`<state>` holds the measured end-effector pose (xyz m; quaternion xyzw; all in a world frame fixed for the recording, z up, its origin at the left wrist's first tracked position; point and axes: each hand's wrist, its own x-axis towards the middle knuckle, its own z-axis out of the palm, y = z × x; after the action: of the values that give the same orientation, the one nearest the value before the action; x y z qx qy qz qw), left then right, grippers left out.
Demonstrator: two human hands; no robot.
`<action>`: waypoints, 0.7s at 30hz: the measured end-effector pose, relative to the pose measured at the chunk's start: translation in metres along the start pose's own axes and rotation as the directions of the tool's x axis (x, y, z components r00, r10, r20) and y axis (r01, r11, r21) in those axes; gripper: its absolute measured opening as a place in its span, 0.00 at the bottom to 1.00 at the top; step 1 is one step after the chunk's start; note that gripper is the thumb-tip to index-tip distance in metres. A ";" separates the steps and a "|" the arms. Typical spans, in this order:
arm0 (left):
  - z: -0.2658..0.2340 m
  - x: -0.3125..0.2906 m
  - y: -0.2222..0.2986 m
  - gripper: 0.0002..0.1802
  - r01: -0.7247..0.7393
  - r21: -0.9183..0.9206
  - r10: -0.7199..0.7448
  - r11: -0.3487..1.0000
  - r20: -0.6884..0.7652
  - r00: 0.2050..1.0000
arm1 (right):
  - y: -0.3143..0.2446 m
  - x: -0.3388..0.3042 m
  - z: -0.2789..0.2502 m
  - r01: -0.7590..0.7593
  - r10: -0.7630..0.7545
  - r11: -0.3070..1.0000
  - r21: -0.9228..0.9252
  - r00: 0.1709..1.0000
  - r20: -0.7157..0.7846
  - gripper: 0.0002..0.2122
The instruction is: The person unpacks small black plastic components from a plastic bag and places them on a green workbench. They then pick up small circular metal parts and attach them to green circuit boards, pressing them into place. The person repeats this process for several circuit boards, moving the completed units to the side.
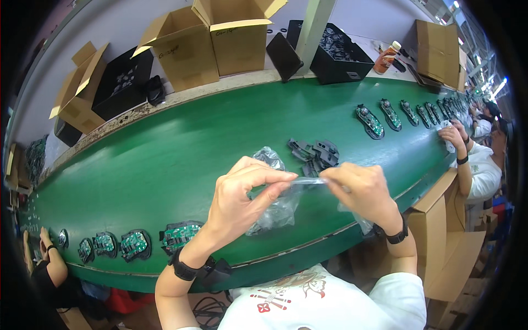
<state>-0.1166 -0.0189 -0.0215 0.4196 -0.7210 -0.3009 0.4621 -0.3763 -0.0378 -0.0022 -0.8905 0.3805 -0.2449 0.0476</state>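
A clear plastic bag [278, 213] is stretched between my two hands above the green conveyor belt. My left hand [236, 192] pinches one end of its edge between thumb and fingertips. The other end is gripped in my right hand [363, 190], whose fingers are slightly blurred. Crumpled plastic hangs below both hands, and more clear plastic [269, 157] shows behind the left one. Just beyond the hands lies a pile of black plastic parts [319, 154] on the belt. A housing with a green circuit board [181, 234] sits beside my left forearm.
Several housings with circuit boards [369, 121] line the belt [165, 165] at far right and near left. Open cardboard boxes [242, 49] and black bins [344, 71] stand on the far ledge, with a bottle [388, 58]. Co-workers' hands [452, 135] are at both ends.
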 end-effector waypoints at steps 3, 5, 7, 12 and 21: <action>0.000 0.003 -0.005 0.17 -0.087 0.119 0.097 0.989 -0.087 0.991 | -0.003 0.005 -0.010 -0.024 0.024 1.000 -0.002 0.996 -0.086 0.08; 0.002 0.004 -0.008 0.19 -0.067 0.198 0.096 0.978 -0.136 0.986 | -0.003 0.010 -0.010 -0.042 0.044 0.998 0.042 0.997 -0.065 0.08; 0.003 0.004 0.000 0.19 -0.057 0.222 0.078 0.973 -0.085 0.993 | 0.001 0.010 -0.013 -0.074 0.080 0.995 0.064 0.992 -0.099 0.08; 0.018 0.003 0.007 0.25 0.102 -0.079 -0.107 0.992 -0.060 0.992 | -0.001 0.011 -0.009 -0.065 0.131 0.943 0.326 0.974 -0.186 0.12; 0.023 0.004 0.005 0.46 -0.002 -0.026 0.004 1.000 0.094 0.996 | 0.007 0.008 0.006 -0.119 0.559 0.461 0.879 0.808 -0.184 0.16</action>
<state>-0.1400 -0.0186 -0.0245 0.3978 -0.7386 -0.3291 0.4334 -0.3737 -0.0487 -0.0061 -0.5753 0.3909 -0.5787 0.4258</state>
